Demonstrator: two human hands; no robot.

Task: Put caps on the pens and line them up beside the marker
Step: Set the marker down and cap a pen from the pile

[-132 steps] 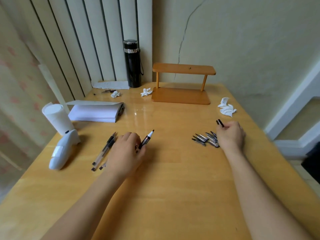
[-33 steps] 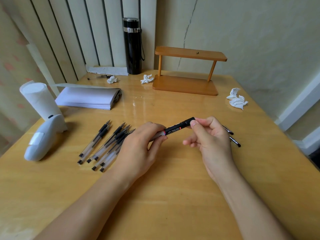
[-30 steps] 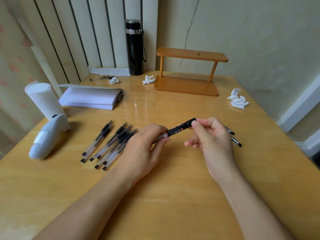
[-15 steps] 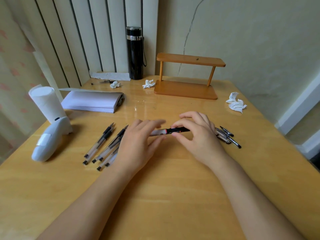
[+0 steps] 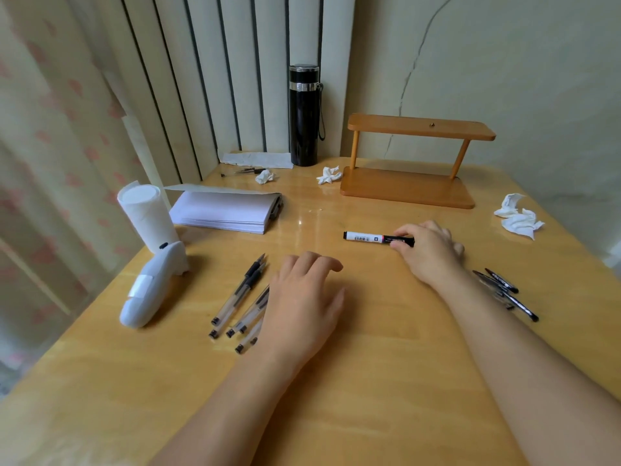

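The right grip [image 5: 430,255] pinched the black cap end of the marker [image 5: 368,236], which lay flat on the bench [image 5: 386,348] in front of the wooden rack [image 5: 406,188], its white barrel pointing left. The left grip [image 5: 302,301] was released, fingers loosely curled and holding nothing, partly covering the bunch of uncapped pens [image 5: 240,295]. The loose caps [image 5: 504,289] lay just right of the right forearm.

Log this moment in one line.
right hand: pinches marker on table | left hand: holds nothing, by pens | pens: uncapped | caps: loose
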